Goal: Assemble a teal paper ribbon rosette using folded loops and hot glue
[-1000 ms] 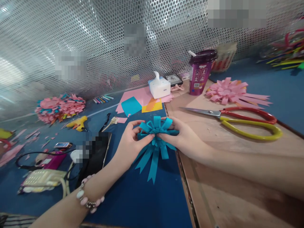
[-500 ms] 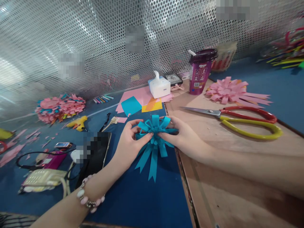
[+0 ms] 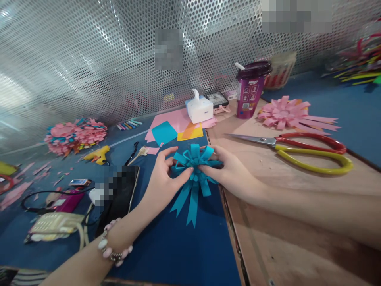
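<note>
Between my two hands is a blue paper flower with looped petals and two notched tails pointing toward me. My left hand grips its left side, thumb pressed near the centre and fingers partly behind the petals. On the other side, my right hand pinches it, with the thumb also close to the centre and the fingers mostly hidden. Just beyond the flower lie a blue paper square and yellow paper on a pink sheet. Scissors with red and yellow handles rest to the right.
At the back stand a tissue pack and a purple cup with a straw. A pink paper flower lies at right. On the left are a black phone, a corded telephone, a yellow glue gun and pink paper flowers.
My left hand has shifted very slightly on the flower, its thumb a touch to the right. The flower and my right hand stay nearly in place.
</note>
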A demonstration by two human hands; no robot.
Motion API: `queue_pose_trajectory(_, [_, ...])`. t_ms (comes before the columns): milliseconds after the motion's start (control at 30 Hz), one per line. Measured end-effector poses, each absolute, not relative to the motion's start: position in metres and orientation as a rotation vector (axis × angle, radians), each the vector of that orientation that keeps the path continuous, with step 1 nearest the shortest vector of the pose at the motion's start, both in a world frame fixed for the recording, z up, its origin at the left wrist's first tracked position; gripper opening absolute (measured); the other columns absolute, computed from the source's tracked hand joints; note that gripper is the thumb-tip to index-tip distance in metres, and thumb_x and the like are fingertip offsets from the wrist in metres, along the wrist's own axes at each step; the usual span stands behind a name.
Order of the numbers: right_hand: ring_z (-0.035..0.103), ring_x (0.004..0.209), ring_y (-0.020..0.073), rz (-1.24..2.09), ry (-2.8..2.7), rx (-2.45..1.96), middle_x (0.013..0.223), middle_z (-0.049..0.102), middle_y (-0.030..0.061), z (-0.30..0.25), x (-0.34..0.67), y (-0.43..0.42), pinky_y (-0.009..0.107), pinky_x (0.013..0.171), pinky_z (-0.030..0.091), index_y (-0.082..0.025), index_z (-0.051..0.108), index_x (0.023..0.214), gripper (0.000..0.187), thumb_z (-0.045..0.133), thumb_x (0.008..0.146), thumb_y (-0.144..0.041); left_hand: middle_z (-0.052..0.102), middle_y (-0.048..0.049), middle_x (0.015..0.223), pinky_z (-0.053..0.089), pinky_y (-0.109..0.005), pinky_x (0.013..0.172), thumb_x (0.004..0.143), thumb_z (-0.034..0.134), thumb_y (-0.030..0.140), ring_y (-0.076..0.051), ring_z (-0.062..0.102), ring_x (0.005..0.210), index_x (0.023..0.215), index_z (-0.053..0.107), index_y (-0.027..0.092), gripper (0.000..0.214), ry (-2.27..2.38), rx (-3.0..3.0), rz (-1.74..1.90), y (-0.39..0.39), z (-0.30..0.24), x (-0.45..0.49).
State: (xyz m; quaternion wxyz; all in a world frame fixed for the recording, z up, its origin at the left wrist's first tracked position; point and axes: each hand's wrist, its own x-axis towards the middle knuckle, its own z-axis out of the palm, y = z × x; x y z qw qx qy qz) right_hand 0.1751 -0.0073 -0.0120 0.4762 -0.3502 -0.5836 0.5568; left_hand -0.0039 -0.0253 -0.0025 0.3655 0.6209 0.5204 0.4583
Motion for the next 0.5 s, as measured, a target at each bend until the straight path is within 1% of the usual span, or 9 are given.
queue_pose_trajectory(67, [0.067,0.1,0.0183,1.335,-1.427,-0.858,0.106,0.07,0.0045,-0.0125,0.1757,-0.007,0.031,0.082,0.058,-0.019,0.055,0.104,0.028,0.061,0.078,-0.011,0.064,-0.0071,0.103,0.049,-0.037,0.085,0.072,0.076,0.03,-0.022,0.063,0.097,0.125,0.04,0.02,0.064,1.352,1.63,1.2,-0.0262,-0.0035,-0.0047])
queue_pose_trajectory(100, [0.067,0.099,0.0183,1.329,-1.428,-0.86,0.106,0.07,0.0043,-0.0123,0.1759,-0.007,0.03,0.081,0.058,-0.019,0.055,0.103,0.027,0.06,0.078,-0.011,0.062,-0.0073,0.106,0.049,-0.037,0.086,0.073,0.075,0.031,-0.022,0.062,0.1,0.121,0.042,0.021,0.059,1.365,1.643,1.232,-0.0268,-0.0034,-0.0055])
queue_pose_trajectory(233, [0.068,0.097,0.0183,1.349,-1.42,-0.864,0.105,0.07,0.0046,-0.0105,0.1762,-0.0077,0.03,0.079,0.059,-0.019,0.055,0.101,0.024,0.061,0.078,-0.011,0.057,-0.0074,0.113,0.048,-0.035,0.086,0.081,0.066,0.031,-0.021,0.057,0.107,0.096,0.05,0.02,0.024,1.399,1.775,1.353,-0.0284,0.0002,-0.0105])
queue_pose_trajectory(300, [0.068,0.096,0.0181,1.358,-1.415,-0.861,0.105,0.07,0.005,-0.0101,0.176,-0.008,0.03,0.079,0.059,-0.019,0.054,0.101,0.024,0.061,0.079,-0.012,0.056,-0.0072,0.113,0.048,-0.035,0.087,0.084,0.063,0.03,-0.022,0.055,0.111,0.089,0.055,0.02,0.014,1.442,1.911,1.335,-0.0288,0.0027,-0.0128])
queue_pose_trajectory(400, [0.068,0.096,0.0182,1.359,-1.413,-0.867,0.105,0.07,0.0053,-0.0103,0.1759,-0.0081,0.03,0.079,0.059,-0.018,0.054,0.101,0.023,0.061,0.079,-0.012,0.057,-0.0069,0.111,0.048,-0.035,0.088,0.085,0.061,0.026,-0.022,0.053,0.113,0.086,0.06,0.019,0.007,1.5,2.059,1.34,-0.0298,0.0053,-0.0139])
queue_pose_trajectory(500, [0.068,0.096,0.0187,1.35,-1.417,-0.88,0.105,0.07,0.0055,-0.0107,0.176,-0.0079,0.03,0.077,0.059,-0.018,0.055,0.101,0.023,0.061,0.079,-0.013,0.058,-0.0059,0.107,0.047,-0.036,0.091,0.085,0.061,0.022,-0.021,0.055,0.109,0.083,0.061,0.019,0.004,1.509,2.131,1.362,-0.0313,0.0063,-0.0128])
